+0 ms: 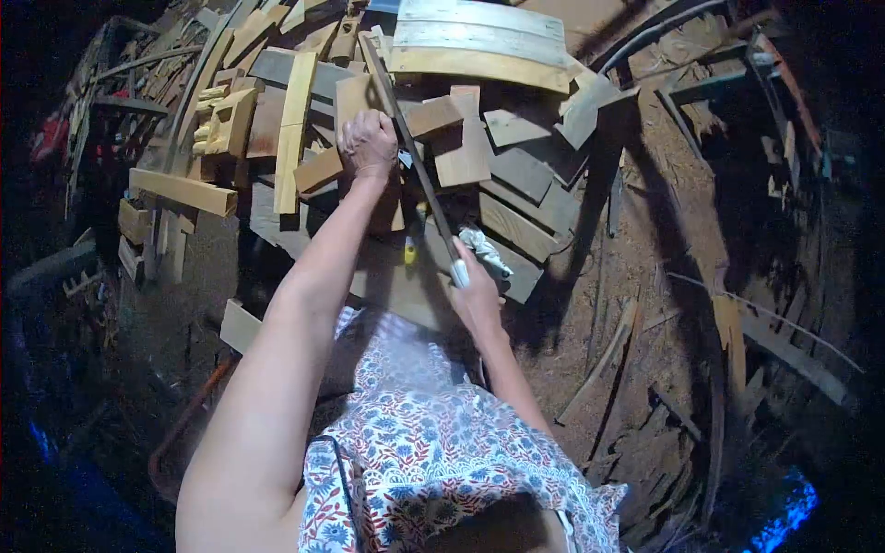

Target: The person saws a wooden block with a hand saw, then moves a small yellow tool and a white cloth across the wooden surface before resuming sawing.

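My left hand point(369, 143) is closed, fingers curled, over a wooden block point(354, 98) on the cluttered work surface. My right hand point(477, 293) is wrapped round the pale handle of a long, narrow, saw-like blade point(419, 170), seen nearly edge-on. The blade slants up and away, passing just right of my left hand. A crumpled white cloth or glove point(484, 251) lies close to my right hand. Between my arms is a small yellow object point(410, 250). Several cut boards point(464, 152) overlap to the right of the blade.
At the back stands a white-and-yellow slatted wooden piece point(479, 41). To the left are a long pale strip point(295, 129), a carved wooden block point(227, 124) and a jutting beam point(184, 191). Scrap sticks point(599, 359) lie on the brown floor at right.
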The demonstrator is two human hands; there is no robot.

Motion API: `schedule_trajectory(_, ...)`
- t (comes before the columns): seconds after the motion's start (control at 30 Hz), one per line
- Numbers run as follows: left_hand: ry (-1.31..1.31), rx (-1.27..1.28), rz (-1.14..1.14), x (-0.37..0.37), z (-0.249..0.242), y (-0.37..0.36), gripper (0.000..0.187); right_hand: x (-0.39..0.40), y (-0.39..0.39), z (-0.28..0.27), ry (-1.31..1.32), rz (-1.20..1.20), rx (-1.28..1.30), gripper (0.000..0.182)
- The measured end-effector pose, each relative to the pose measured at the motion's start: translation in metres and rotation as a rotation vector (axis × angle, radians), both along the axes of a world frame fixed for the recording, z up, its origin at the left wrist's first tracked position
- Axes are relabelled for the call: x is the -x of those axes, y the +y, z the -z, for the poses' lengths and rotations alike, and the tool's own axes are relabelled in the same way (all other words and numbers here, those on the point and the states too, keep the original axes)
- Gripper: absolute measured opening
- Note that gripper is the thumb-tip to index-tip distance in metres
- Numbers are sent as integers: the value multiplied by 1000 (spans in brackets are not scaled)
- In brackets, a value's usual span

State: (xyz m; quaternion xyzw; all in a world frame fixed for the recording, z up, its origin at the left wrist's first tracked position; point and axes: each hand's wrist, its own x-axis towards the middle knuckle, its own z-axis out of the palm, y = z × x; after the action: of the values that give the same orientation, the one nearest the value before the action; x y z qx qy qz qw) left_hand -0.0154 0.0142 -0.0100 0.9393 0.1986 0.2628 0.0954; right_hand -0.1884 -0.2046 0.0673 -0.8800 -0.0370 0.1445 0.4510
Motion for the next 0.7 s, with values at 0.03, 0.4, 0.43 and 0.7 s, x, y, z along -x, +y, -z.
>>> schedule_trajectory(0.03,12,11,-10,-2,0,0,20,-5,0,-2,-16,-13,-6,63)
schedule_trajectory(0.4,-41,33,10,7,0,-4,18,33,-18,-10,182,-22,71,63)
schedule_trajectory(0.43,-41,36,28,6,0,-2,18,12,-4,-12,73,-14,79,64)
schedule_trajectory(0.7,-30,5,-3,1,0,-3,19,110,-36,-18,254,154,99,57)
